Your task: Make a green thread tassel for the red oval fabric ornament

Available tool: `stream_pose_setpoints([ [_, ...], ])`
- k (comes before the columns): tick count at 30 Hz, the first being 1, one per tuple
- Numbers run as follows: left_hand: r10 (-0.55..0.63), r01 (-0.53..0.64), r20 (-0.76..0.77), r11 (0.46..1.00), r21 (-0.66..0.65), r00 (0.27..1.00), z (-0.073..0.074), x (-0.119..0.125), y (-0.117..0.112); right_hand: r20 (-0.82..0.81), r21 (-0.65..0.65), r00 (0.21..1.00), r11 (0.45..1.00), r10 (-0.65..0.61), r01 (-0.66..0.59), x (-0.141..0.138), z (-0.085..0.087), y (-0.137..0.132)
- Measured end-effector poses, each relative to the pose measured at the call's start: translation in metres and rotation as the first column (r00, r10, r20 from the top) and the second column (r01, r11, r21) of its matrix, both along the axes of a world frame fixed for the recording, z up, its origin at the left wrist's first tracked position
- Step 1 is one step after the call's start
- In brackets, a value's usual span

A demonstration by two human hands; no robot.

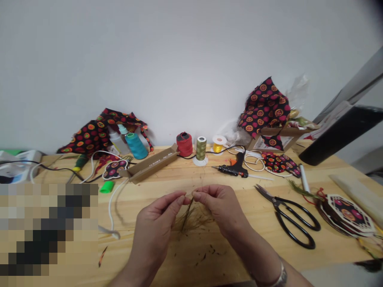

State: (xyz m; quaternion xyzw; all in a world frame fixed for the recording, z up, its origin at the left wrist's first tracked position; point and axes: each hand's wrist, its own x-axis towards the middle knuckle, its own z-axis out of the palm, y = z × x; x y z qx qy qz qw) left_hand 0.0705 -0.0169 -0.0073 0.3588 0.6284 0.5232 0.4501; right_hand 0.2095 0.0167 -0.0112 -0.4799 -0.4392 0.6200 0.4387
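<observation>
Over the middle of the table, my left hand (158,217) and my right hand (224,207) meet with thumbs and forefingers pinched. Between them is a small bundle of olive-green threads (188,215), its loose ends fanning out below the fingertips. My right hand grips its upper end. My left fingertips are closed at the same spot, on what looks like a strand of the thread. A spool of olive-green thread (201,148) stands upright beyond the hands. A faint thread seems to run from it towards my right hand.
Black-handled scissors (287,215) lie right of my hands, with a glue gun (231,167) behind them. Farther right are patterned octagonal pieces (350,215). A cardboard tray (154,163), teal thread cone (136,146) and green cap (107,187) stand left. Dark scraps litter the table front.
</observation>
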Motion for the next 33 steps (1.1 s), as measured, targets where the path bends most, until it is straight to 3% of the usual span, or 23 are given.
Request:
stream_pose_setpoints([
  [11,-0.047,0.048,-0.09,0.999,0.007,0.995,-0.002,-0.003,-0.003,0.019,0.057,0.998,0.997,0.052,-0.053,0.0,0.004,-0.002],
  [18,-0.116,0.118,-0.066,0.993,0.03,0.991,-0.004,-0.003,-0.003,0.008,0.07,0.999,0.997,0.036,-0.036,0.003,0.013,-0.002],
  [24,-0.184,0.204,-0.147,0.969,0.137,0.972,-0.006,-0.005,-0.001,0.163,0.247,0.987,0.968,-0.009,-0.032,0.01,0.023,-0.001],
  [29,-0.13,0.163,-0.194,0.973,0.165,0.972,-0.002,-0.011,0.002,0.225,0.449,0.974,0.891,-0.036,-0.071,0.014,0.036,0.002],
  [33,-0.153,0.161,-0.048,0.954,0.253,0.987,0.01,-0.009,0.004,0.254,0.517,0.967,0.849,-0.035,-0.105,0.013,0.048,0.004],
])
